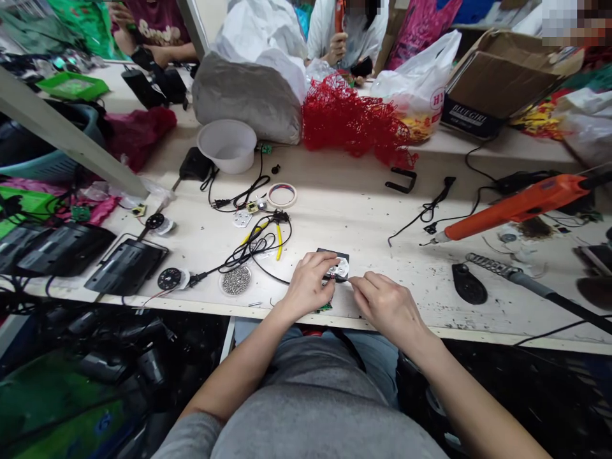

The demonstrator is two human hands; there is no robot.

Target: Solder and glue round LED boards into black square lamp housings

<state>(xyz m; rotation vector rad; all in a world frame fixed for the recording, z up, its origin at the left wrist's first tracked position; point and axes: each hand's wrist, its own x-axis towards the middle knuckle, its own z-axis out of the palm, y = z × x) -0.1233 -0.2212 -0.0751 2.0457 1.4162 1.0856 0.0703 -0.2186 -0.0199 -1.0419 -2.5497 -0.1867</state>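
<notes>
My left hand [310, 284] is closed over a small black housing [326, 253] near the table's front edge. Its fingers press on a white disc-like part [342, 268] set in the housing. Just below that hand, part of a green circuit board [325, 307] shows. A black cord [272, 276] runs in from the left and passes under the left hand. At the housing's right side, my right hand [387, 303] is pinched; what lies between its fingertips is too small to make out.
A dish of small metal screws [236, 280], yellow-handled pliers [279, 242] and a tape roll [282, 196] lie to the left. On the right are an orange electric screwdriver [516, 207] and a soldering iron [530, 282]. Two people sit across the table.
</notes>
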